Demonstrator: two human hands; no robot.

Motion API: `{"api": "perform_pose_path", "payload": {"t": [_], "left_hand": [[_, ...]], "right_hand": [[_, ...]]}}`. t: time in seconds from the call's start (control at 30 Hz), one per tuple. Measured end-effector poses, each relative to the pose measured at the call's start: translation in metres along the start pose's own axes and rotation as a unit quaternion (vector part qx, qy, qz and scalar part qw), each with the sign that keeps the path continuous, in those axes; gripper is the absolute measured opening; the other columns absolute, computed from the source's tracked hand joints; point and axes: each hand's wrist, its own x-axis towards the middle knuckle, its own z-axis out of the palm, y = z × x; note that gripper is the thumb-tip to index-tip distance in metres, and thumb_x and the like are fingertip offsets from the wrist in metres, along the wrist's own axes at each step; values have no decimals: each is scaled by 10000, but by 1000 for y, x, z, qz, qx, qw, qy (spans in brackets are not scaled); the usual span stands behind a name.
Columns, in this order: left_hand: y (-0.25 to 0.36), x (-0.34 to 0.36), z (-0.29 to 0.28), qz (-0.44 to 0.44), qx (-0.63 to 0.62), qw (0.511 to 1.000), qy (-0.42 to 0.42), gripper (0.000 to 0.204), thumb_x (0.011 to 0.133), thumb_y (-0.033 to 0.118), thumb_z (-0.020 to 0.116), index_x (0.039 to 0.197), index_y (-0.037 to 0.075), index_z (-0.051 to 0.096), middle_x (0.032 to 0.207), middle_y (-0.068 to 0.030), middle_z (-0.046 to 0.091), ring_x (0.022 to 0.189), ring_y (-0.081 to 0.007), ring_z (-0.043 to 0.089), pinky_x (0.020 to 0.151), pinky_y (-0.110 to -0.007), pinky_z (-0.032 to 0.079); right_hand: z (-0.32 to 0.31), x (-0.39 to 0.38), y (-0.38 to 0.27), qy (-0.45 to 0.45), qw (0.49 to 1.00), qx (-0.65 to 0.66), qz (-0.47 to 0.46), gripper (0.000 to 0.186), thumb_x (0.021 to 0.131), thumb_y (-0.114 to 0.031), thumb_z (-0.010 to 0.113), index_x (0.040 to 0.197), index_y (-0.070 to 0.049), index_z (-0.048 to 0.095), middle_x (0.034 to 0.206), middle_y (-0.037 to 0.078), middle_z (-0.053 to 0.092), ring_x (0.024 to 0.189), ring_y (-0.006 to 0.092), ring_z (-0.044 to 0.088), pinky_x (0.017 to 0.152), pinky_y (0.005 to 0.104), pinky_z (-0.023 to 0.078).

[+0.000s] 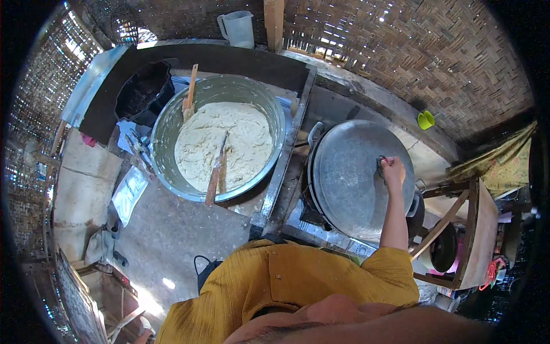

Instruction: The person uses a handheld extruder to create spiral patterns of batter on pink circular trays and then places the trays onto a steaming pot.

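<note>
My right hand is closed around the small dark knob on the round grey metal lid. Beneath that lid is a wide pot on the stove, its handles showing at the sides; the contents are hidden. At the bottom left, beside my yellow sleeve, a small patch of skin appears to be part of my left hand, but its fingers cannot be made out. Left of the pot stands a large metal basin of pale, lumpy dough. A wooden-handled tool is stuck in the dough, and a wooden paddle leans on the basin's far rim.
A black fluted container sits behind the basin at left, with a plastic bag nearer me. A clear pitcher and a green cup stand along the far ledge. To the right is a wooden rack close to the pot.
</note>
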Motion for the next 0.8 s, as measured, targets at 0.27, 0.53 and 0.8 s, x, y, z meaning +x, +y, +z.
{"api": "perform_pose_path", "payload": {"t": [0.27,0.53,0.8], "left_hand": [[-27,-5,10,-36,28,998,-41,133,770,168,556,777,42,597,660,-41,566,575,-136,549,517,-251,461],[-18,-9,-19,-102,135,979,-114,126,760,163,564,758,44,603,649,-42,566,561,-138,549,502,-254,463],[56,-4,-67,17,49,991,125,231,644,125,678,859,51,639,782,-43,626,641,-154,592,524,-272,510]], "right_hand": [[22,0,-5,-10,1000,-1,8,247,693,-261,618,820,-55,564,783,135,609,770,295,584,682,380,443],[17,-5,-12,-8,1000,0,22,238,698,-255,614,815,-52,565,790,134,610,777,297,583,689,375,443],[28,1,-6,17,1000,3,23,233,707,-260,605,818,-58,569,807,143,610,796,312,578,698,388,441]]}}
